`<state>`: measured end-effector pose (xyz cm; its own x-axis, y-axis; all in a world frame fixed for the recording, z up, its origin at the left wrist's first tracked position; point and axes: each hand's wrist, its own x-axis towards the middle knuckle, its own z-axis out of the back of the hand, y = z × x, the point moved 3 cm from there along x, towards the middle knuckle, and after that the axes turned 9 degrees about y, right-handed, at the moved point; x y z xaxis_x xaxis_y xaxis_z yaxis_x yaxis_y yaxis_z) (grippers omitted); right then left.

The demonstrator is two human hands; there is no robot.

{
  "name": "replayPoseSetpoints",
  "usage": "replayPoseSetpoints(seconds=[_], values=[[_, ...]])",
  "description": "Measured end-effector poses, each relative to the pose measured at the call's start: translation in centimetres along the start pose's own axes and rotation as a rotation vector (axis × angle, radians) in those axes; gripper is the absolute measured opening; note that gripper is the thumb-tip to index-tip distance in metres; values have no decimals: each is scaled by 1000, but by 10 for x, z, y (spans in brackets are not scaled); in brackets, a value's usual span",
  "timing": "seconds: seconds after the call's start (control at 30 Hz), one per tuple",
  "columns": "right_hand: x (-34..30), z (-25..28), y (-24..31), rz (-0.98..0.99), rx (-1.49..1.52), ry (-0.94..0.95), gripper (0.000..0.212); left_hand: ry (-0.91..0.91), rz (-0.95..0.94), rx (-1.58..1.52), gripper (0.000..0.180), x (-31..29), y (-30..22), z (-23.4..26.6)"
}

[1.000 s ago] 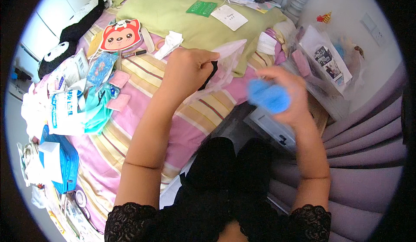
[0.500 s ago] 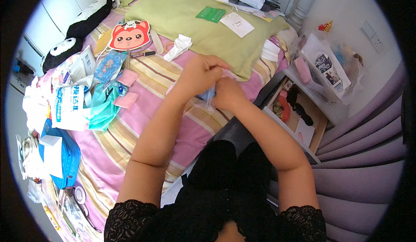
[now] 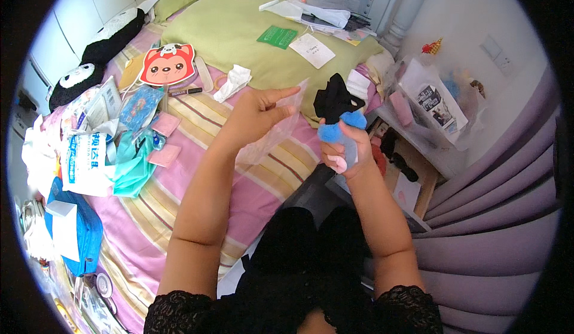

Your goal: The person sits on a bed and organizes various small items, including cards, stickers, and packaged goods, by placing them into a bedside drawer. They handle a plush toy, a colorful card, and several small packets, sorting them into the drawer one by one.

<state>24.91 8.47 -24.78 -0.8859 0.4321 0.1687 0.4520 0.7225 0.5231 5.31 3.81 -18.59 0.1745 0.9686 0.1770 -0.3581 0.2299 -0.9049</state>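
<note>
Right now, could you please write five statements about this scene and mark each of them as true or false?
1. The left hand holds a clear plastic bag. True.
2. The right hand is empty. False: it grips a blue fluffy item.
3. The drawer is shut. False: it stands open.
4. A green packet lies on the green pillow. True.
5. The cartoon-face cutout lies right of the packet. False: it lies left of it.

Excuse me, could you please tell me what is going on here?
A person's left hand holds a clear plastic bag over a striped bed. The right hand grips a fluffy blue item, with bunched black fabric just above it. Both are outside the bag at this moment. To the right, a drawer stands open with things inside.
</note>
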Motion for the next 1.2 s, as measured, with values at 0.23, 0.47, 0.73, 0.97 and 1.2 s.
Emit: replayPoseSetpoints(seconds=[0.23, 0.47, 0.73, 0.97, 1.2], values=[[-3, 11, -3, -104, 121, 208, 43, -1, -174, -22, 23, 8, 19, -16], [-3, 11, -10, -241, 155, 127, 39, 126, 95, -295, 19, 2, 8, -21], [-19, 1, 11, 72, 131, -94, 24, -2, 230, -288, 18, 1, 4, -17], [-11, -30, 19, 254, -355, -560, 11, 14, 30, -175, 17, 5, 6, -34], [-28, -11, 29, 306, -340, -430, 12, 10, 94, -295, 15, 5, 11, -30]])
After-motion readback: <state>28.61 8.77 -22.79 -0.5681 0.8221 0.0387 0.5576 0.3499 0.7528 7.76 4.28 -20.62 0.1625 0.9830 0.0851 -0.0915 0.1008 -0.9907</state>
